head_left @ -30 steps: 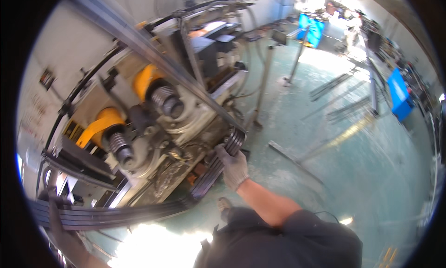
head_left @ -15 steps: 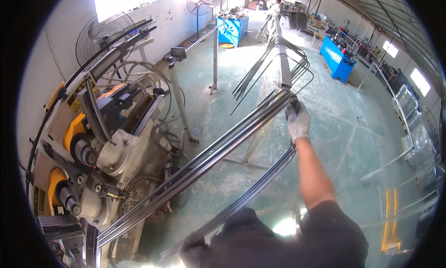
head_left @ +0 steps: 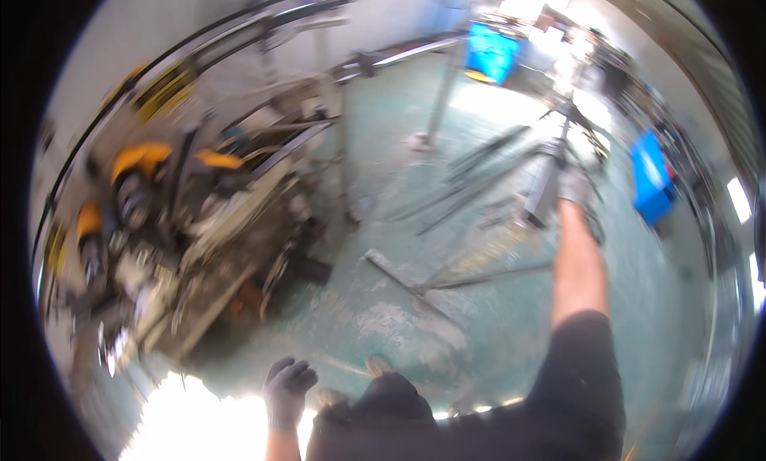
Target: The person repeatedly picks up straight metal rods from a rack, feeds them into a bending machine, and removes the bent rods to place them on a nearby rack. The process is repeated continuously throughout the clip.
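Note:
My right hand (head_left: 573,187), in a pale work glove, reaches forward to the far end of a grey metal beam (head_left: 543,182). Motion smears its fingers, and what they hold, if anything, cannot be made out. Long thin dark metal rods (head_left: 487,154) hang from the beam and slant out to its left, blurred. Low in the view, my left hand (head_left: 288,391), gloved in grey, is raised near my body with its fingers loosely bent and apart, nothing in it.
At left stands a large machine with yellow-orange parts (head_left: 142,158). Metal floor legs (head_left: 415,289) spread under the beam. Blue cabinets stand farther off, one at the back (head_left: 491,54) and another at right (head_left: 653,178). Strong glare lies at lower left.
The view has swung left and blurred. The long rods that crossed toward the machine and my body no longer show there. My left hand has come up into clear view; my right still reaches forward.

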A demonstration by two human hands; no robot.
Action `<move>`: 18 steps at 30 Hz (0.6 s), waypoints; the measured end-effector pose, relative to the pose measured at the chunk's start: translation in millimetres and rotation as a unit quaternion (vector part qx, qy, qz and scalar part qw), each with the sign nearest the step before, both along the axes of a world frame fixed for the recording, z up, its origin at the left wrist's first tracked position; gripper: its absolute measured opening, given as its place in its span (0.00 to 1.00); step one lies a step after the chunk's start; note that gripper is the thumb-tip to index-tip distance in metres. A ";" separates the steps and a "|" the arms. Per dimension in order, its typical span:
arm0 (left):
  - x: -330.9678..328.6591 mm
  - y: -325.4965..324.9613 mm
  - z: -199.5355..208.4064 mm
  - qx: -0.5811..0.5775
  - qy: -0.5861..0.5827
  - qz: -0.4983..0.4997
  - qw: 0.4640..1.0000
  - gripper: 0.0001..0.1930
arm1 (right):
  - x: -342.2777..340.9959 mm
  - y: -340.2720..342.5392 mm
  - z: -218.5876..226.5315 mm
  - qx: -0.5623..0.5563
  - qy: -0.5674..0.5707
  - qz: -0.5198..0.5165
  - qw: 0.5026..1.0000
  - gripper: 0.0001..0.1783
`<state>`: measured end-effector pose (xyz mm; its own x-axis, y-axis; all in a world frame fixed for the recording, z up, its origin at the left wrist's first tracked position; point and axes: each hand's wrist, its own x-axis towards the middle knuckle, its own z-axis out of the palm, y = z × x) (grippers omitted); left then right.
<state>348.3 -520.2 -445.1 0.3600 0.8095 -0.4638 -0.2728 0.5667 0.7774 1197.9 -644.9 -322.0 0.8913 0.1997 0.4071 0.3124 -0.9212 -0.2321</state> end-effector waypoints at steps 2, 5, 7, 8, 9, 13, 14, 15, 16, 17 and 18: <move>-7.2 -24.3 7.7 -0.077 0.073 0.002 0.994 0.21 | 38.5 11.8 16.6 0.036 -0.013 -0.004 0.999 0.41; -38.7 -57.1 -3.7 -0.141 0.192 0.059 0.969 0.25 | 9.9 29.9 1.8 0.028 -0.125 0.088 0.988 0.38; -71.3 -79.5 -16.8 -0.106 0.251 0.070 0.960 0.26 | -69.6 51.2 -48.4 0.088 -0.188 0.210 0.956 0.37; -91.8 -93.9 -24.2 -0.100 0.219 0.115 0.964 0.26 | -126.1 60.0 -83.3 0.114 -0.182 0.274 0.937 0.36; -109.7 -107.6 -28.1 -0.106 0.229 0.139 0.958 0.24 | -189.5 66.5 -123.3 0.125 -0.131 0.336 0.924 0.35; -178.3 -161.7 -48.3 -0.198 0.165 0.308 0.916 0.17 | -486.4 35.2 -280.3 -0.059 0.239 0.521 0.817 0.32; -194.0 -177.9 -52.6 -0.193 0.181 0.337 0.903 0.16 | -553.7 19.0 -305.3 -0.139 0.324 0.541 0.763 0.31; -212.1 -192.6 -57.8 -0.189 0.176 0.335 0.906 0.15 | -609.3 5.7 -320.7 -0.217 0.379 0.550 0.712 0.31; -234.1 -208.4 -62.3 -0.180 0.178 0.330 0.909 0.15 | -657.5 1.4 -331.4 -0.280 0.408 0.556 0.668 0.30; -257.7 -226.9 -67.1 -0.169 0.179 0.322 0.914 0.15 | -698.3 4.4 -337.1 -0.329 0.417 0.561 0.635 0.29; -281.8 -251.4 -69.8 -0.179 0.169 0.369 0.896 0.13 | -737.0 12.0 -338.0 -0.391 0.394 0.544 0.629 0.29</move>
